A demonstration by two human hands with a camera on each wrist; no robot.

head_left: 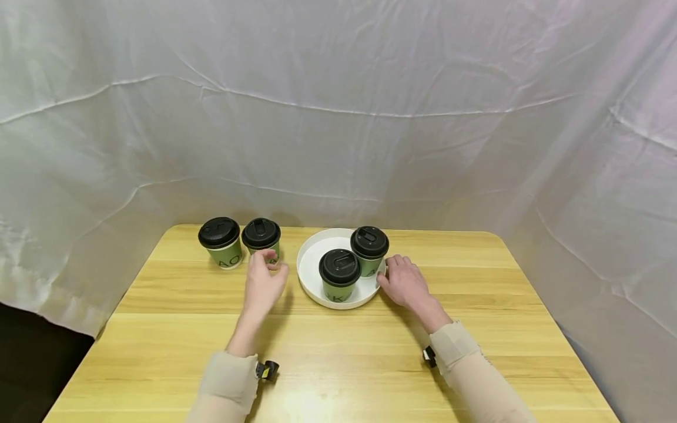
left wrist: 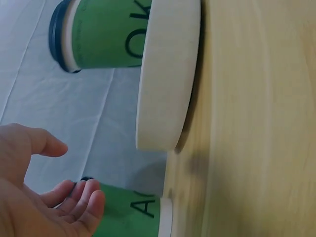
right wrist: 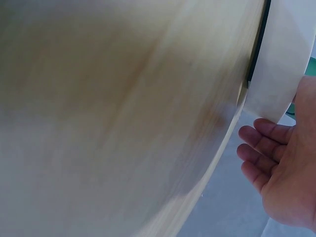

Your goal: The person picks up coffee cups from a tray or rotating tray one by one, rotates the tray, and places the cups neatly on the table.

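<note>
My left hand (head_left: 264, 285) is in front of a green paper cup with a black lid (head_left: 261, 233). In the left wrist view its thumb stands apart from the bent fingers (left wrist: 74, 205). They hold nothing, and part of the green cup (left wrist: 128, 212) shows behind them. My right hand (head_left: 406, 283) grips the right rim of a round white tray (head_left: 312, 258), thumb at the rim and fingers along the outer wall. The right wrist view shows fingers (right wrist: 271, 131) at the tray wall (right wrist: 279, 59). Two lidded green cups, one nearer (head_left: 339, 273) and one behind (head_left: 369, 247), stand upright in the tray.
Another lidded green cup (head_left: 221, 241) stands at the back left, beside the cup near my left hand. All of this is on a wooden table (head_left: 338, 358) with rounded back corners. White cloth (head_left: 338, 147) hangs behind the table and at both sides.
</note>
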